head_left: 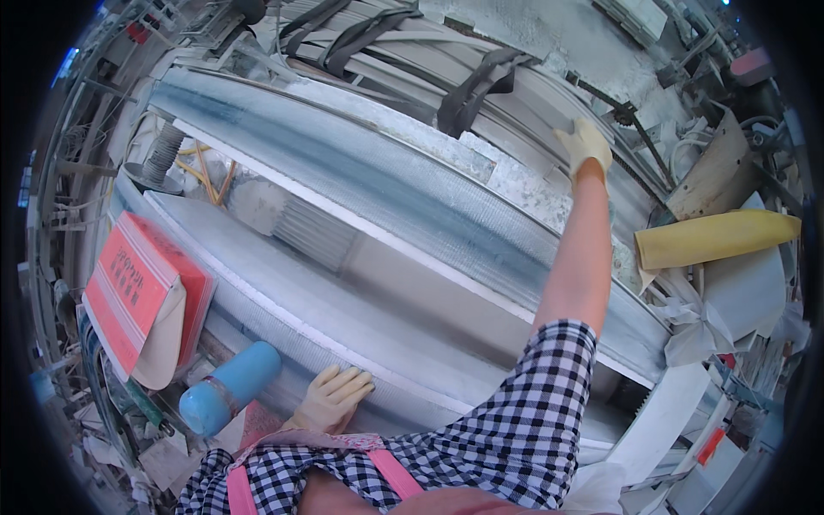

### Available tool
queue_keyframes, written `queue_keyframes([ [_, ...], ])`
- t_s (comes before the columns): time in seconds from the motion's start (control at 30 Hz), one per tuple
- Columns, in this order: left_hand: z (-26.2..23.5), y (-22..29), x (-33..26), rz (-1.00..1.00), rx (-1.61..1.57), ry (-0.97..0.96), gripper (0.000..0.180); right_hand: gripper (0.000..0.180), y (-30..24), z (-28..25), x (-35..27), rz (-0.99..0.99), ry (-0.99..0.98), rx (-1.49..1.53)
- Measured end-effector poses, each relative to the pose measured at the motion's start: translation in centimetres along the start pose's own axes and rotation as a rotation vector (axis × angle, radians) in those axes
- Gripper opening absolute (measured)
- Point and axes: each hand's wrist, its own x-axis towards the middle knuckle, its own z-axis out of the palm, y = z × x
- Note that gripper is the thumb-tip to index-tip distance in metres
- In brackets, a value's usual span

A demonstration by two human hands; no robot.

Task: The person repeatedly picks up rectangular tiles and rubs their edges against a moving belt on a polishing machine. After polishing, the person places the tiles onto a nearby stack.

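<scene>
My left hand [330, 399], in a pale cream glove, lies near the front with its fingers stretched out. It touches the edge of the near long metal roller or bed [292, 326], which has a finely ridged surface. My right arm reaches far across a second long ridged metal bed [369, 163]. At its end, my right hand [588, 150], in the same kind of glove, is at the stack of long grey strips [536, 129] on the far side. Its thumb stands apart from the fingers; the fingertips are partly hidden. Dark straps [472, 90] lie over those strips.
A red box [137, 296] and a blue cylinder [232, 386] are at the left. A gap between the metal beds shows a grey lower surface [412, 287]. At the right lie a yellow roll [717, 240], white sheets [747, 292] and a chain [631, 120].
</scene>
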Motion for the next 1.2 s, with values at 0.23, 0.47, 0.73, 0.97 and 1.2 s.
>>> queue_keyframes([
  [0.23, -1.9, 1.1, 0.3, 0.007, -0.043, 0.071, 0.040, 0.041, 5.1, -9.9, -10.2, 0.332, -0.254, 0.701],
  [0.47, -1.0, 0.6, -0.7, 0.105, -0.065, 0.137, 0.039, 0.028, 0.6, -18.7, -31.6, 0.513, 0.153, 1.266],
  [0.73, -1.5, 0.0, -2.9, 0.502, -0.375, 0.490, 0.039, 0.033, -9.3, -20.4, -58.2, 0.665, 0.586, 1.275],
  [0.97, -2.0, -1.7, -21.9, 0.691, -0.570, 0.187, 0.039, 0.029, -24.6, -17.3, -88.5, 0.842, 0.813, 1.272],
  [1.2, -2.5, -1.0, -32.1, 0.248, -0.957, -0.383, 0.051, 0.019, -39.7, -15.1, -104.5, 1.106, 0.939, 1.184],
])
